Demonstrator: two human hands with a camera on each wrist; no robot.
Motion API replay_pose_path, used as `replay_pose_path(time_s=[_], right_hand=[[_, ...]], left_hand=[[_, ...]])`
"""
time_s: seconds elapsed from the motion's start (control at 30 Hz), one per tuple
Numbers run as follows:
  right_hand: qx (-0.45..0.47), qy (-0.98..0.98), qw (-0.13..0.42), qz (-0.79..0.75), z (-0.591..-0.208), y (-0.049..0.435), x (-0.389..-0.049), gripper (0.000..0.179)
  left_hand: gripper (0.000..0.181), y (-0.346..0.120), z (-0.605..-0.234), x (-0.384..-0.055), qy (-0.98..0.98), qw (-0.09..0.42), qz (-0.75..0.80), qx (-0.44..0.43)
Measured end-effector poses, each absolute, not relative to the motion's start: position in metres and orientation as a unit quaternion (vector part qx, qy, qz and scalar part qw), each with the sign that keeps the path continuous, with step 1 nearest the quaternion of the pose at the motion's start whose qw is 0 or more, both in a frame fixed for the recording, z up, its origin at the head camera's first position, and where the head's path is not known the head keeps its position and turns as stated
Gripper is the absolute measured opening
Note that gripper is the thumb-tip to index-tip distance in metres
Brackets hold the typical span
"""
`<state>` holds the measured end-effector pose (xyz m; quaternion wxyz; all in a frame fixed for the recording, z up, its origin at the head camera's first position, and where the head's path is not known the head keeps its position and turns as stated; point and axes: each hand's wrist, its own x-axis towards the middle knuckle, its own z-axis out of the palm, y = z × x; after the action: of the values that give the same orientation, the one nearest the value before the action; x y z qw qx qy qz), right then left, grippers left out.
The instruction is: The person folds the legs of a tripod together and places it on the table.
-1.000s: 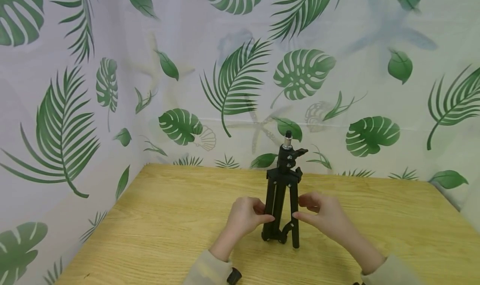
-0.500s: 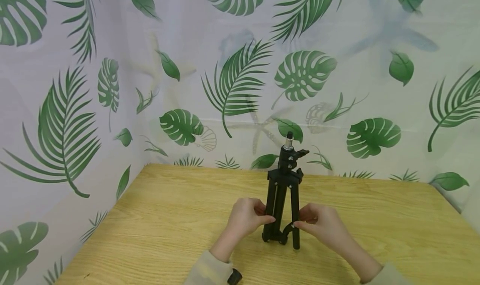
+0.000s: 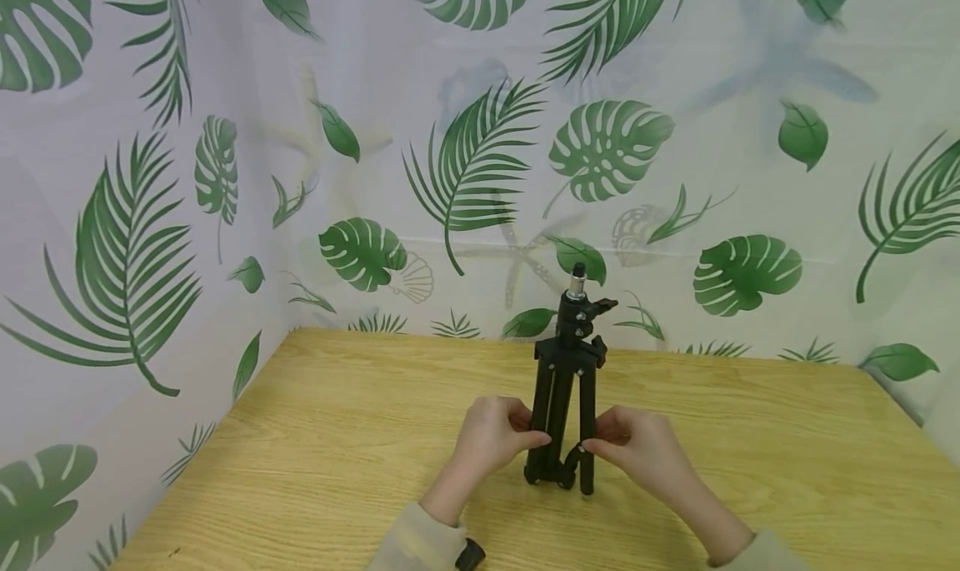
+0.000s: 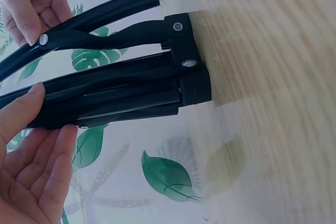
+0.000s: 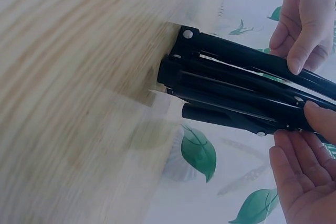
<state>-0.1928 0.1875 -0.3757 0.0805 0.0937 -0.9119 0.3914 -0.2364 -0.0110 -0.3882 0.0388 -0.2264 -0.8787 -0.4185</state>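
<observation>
Tripod top [image 3: 574, 314] outside wrist views

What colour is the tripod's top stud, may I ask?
The stud is silver, black-tipped; best in head view.

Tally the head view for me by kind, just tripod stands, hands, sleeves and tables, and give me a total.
Tripod stands: 1, the black tripod stand
Hands: 2, the left hand and the right hand
Sleeves: 2, the left sleeve and the right sleeve
Tables: 1, the wooden table
Total: 6
</observation>
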Motion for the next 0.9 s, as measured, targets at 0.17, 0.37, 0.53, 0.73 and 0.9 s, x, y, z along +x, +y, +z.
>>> replay_pose_path(time_s=[0.17,0.37,0.53,0.73,0.9], right_hand=[[0.091,-0.909,0.087,0.398,-0.377,0.186,-0.194,0.016],[0.090,-0.905,0.092,0.405,-0.380,0.185,-0.196,0.013],[0.097,-0.903,0.107,0.405,-0.382,0.183,-0.198,0.011],[0.096,-0.902,0.118,0.405,-0.384,0.180,-0.199,0.011],[0.094,-0.902,0.128,0.401,-0.385,0.177,-0.201,0.011]], left_hand=[[0.023,-0.011,-0.387,-0.236,-0.881,0.034,-0.419,-0.220],[0.023,-0.010,-0.388,-0.237,-0.882,0.035,-0.415,-0.219],[0.023,-0.010,-0.388,-0.237,-0.881,0.037,-0.416,-0.223],[0.022,-0.010,-0.389,-0.237,-0.883,0.035,-0.413,-0.220],[0.021,-0.010,-0.390,-0.237,-0.879,0.042,-0.419,-0.223]])
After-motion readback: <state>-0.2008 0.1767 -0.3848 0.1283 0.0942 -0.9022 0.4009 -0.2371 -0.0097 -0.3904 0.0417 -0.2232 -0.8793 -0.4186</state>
